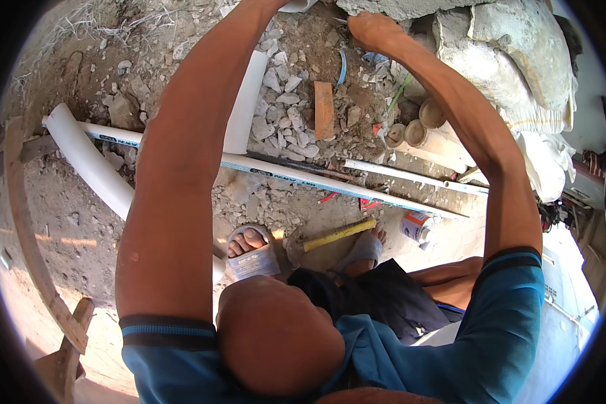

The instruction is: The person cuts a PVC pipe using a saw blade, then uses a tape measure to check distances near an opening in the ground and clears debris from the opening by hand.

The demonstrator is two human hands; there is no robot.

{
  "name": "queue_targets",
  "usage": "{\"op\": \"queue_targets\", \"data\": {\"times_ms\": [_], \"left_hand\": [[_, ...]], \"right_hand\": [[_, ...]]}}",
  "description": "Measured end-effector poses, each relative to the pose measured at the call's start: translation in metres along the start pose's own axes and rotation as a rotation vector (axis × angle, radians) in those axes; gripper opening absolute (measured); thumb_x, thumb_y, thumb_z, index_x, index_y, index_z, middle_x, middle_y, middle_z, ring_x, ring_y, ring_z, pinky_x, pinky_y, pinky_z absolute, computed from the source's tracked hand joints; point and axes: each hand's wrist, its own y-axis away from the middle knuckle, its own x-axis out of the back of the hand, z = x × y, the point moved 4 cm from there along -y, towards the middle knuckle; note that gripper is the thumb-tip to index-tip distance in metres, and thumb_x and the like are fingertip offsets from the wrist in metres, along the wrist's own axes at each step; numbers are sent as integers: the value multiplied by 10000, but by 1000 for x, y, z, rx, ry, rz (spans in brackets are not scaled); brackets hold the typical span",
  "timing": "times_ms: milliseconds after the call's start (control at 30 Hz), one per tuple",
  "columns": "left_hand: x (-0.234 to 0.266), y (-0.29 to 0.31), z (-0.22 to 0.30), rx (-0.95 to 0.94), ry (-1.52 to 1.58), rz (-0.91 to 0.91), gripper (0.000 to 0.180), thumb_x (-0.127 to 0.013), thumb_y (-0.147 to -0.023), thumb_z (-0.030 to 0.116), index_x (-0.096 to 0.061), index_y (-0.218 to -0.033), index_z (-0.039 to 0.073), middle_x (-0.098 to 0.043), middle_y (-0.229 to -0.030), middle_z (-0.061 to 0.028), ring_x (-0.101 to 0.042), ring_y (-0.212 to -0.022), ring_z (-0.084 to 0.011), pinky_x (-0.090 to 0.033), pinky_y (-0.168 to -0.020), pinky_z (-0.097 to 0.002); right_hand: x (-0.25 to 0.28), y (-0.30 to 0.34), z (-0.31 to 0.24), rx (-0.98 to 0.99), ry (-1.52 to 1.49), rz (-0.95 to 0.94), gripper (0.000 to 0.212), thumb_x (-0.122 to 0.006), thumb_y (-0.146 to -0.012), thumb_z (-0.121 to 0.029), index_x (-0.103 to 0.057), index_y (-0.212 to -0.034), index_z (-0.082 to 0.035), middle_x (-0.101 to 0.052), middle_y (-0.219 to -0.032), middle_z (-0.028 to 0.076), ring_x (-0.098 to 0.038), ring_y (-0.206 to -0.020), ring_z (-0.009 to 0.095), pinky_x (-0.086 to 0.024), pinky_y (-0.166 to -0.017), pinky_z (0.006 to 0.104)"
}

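My left arm reaches up past the top edge, and its hand lies outside the picture. A white rounded piece (297,5) shows at the top edge near that wrist. At the top middle my right hand (372,31) is closed in a fist beside the rough grey concrete edge (411,7). A thin pale tip (340,20) sticks out beside the fist; what it belongs to is hidden. Below the hands lie broken stones (286,114), an orange-brown brick piece (324,111) and a curved blue strip (343,67).
A long white pipe (303,179) crosses the ground before my feet, with a wide white pipe (246,108) and a thin pipe (411,176) nearby. Filled sacks (518,64) and beige tubes (441,145) stand right. A small can (417,227) and yellow bar (340,235) lie near my sandals.
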Motion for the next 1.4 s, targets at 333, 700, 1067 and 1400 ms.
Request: {"op": "queue_targets", "data": {"times_ms": [333,700,1067,1400], "left_hand": [[5,13,-15,14,-1,18,562,-613,-979,562,-668,-1035,6,-681,-1025,-218,-649,-1001,-418,-505,-872,-512],[-3,6,3,8,53,15,525,-620,-982,533,-672,-981,10,-688,-974,-213,-659,-958,-426,-510,-845,-515],[1,6,-6,-6,31,83,522,-630,-983,524,-673,-1014,4,-684,-1006,-214,-645,-1001,-429,-502,-870,-516],[-4,-1,6,31,46,10,516,-628,-979,529,-680,-1011,17,-691,-1000,-206,-653,-998,-420,-508,-868,-512]], "right_hand": [[10,64,-46,520,69,-270,207,-608,-913,-106,-706,-1057,6,-745,-1008,192,-742,-1014,361,-608,-799,515],[-41,-4,-6,146,204,-110,224,-613,-950,-141,-776,-1089,-77,-741,-1165,142,-742,-1044,339,-635,-816,454],[19,99,-15,233,33,-366,281,-547,-1009,-257,-684,-1036,-13,-673,-863,161,-718,-837,340,-597,-727,449],[-61,-6,-17,142,73,-26,188,-640,-911,-137,-764,-971,-9,-761,-1011,194,-756,-954,373,-625,-752,471]]}}
